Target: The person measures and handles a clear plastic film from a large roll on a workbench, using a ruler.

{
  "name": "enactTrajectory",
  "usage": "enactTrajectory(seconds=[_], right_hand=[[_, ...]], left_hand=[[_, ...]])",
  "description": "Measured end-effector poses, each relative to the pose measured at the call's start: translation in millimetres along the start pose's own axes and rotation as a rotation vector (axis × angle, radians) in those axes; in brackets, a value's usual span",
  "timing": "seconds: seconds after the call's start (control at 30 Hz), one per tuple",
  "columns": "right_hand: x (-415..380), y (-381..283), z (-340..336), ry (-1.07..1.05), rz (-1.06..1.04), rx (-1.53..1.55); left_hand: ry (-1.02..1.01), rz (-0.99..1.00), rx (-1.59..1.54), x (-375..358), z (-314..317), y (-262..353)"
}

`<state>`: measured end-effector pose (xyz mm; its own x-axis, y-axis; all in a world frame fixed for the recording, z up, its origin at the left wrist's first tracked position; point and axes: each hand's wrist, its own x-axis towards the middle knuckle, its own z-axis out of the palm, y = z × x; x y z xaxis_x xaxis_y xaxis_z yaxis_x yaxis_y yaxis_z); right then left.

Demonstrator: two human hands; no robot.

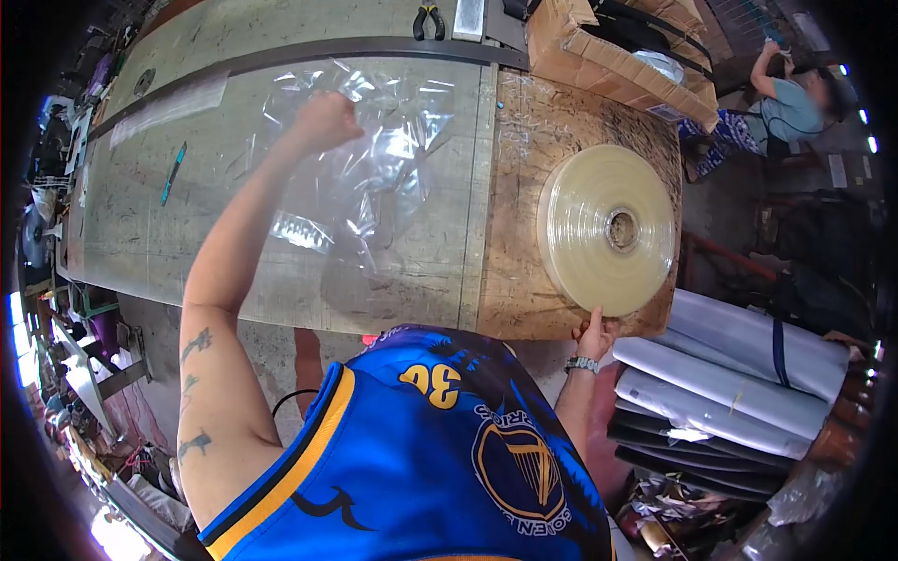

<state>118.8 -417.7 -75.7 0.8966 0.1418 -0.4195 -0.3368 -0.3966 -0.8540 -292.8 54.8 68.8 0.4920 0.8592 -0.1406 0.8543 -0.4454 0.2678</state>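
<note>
Crumpled clear plastic film (398,154) lies on the grey-green table (281,299). My left hand (329,122) is over its upper part, fingers curled into the film; the fingertips are partly hidden. To the right, a large roll of translucent yellowish strip (580,224) lies flat on the wooden end of the table (519,280). My right hand (595,338), with a watch at the wrist, is at the front edge of the table. One finger points up and touches the lower rim of the roll, and the others are loosely bent.
A teal pen (173,174) lies at the left. Black-handled pliers (429,22) are at the top beside a metal bar (374,52). A cardboard box (608,65) stands at the back right. Another person (790,107) is beyond it. Wrapped rolls (730,374) lie at the lower right.
</note>
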Motion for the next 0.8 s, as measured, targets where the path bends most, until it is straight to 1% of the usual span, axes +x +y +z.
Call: enactTrajectory(seconds=[0.07,0.13,0.17,0.2,0.3,0.33,0.37,0.4,0.43,0.47,0.5,0.53,0.57,0.6,0.63,0.67,0.7,0.77,0.8], right_hand=[[3.1,4.9,-10.2,-0.006,-0.015,-0.068],[19.0,11.3,-20.8,0.027,-0.119,-0.11],[34.9,16.3,-26.3,0.067,-0.215,-0.119],[49.3,14.2,-34.5,0.114,-0.311,-0.128],[57.7,-52.8,-41.4,0.137,-0.413,-0.286],[87.6,-54.2,-46.3,0.146,-0.462,-0.341],[121.1,-57.2,-52.2,0.147,-0.511,-0.396],[137.6,-70.7,-49.9,0.163,-0.535,-0.512],[149.7,-90.1,-43.7,0.173,-0.559,-0.626],[162.4,-108.0,-34.2,0.18,-0.582,-0.738],[180.0,-119.9,-23.5,0.114,-0.616,-0.756],[196.8,-129.9,-14.6,0.054,-0.645,-0.771],[211.4,-138.0,-7.5,-0.001,-0.668,-0.786],[217.2,-149.9,1.4,-0.128,-0.61,-0.735],[215.0,-162.5,7.9,-0.249,-0.545,-0.678],[203.6,-174.7,12.5,-0.256,-0.52,-0.704],[188.0,-188.4,18.6,-0.261,-0.491,-0.729],[187.4,-188.2,9.8,-0.301,-0.399,-0.737],[193.3,-183.3,4.4,-0.338,-0.347,-0.718]], left_hand=[[0.0,-0.052,0.036,-2.1,8.7,-23.2],[0.033,-0.044,0.049,4.4,22.1,-41.8],[0.179,-0.018,0.137,0.1,24.7,-45.1],[0.33,0.014,0.219,-4.2,25.8,-35.6],[0.607,0.004,0.249,-9.8,25.9,23.3],[0.614,0.069,0.145,-7.8,31.2,50.3],[0.572,0.127,-0.006,-4.5,44.0,80.2],[0.65,0.29,-0.12,-0.6,70.6,108.6],[0.554,0.283,-0.234,-9.3,79.9,157.2],[0.243,0.201,-0.331,-13.1,79.1,201.3],[-0.007,0.123,-0.299,-9.2,85.6,242.3],[-0.136,0.055,-0.301,-0.2,111.2,271.5],[-0.151,-0.016,-0.287,6.5,134.3,297.8],[-0.18,-0.086,-0.281,13.0,154.7,319.8],[-0.086,-0.124,-0.286,16.8,177.6,338.4],[0.005,-0.155,-0.29,19.2,193.2,350.9],[0.033,-0.171,-0.275,23.2,197.6,356.3],[0.077,-0.205,-0.252,30.2,203.5,362.1],[0.002,-0.193,-0.242,36.8,202.2,361.9]])
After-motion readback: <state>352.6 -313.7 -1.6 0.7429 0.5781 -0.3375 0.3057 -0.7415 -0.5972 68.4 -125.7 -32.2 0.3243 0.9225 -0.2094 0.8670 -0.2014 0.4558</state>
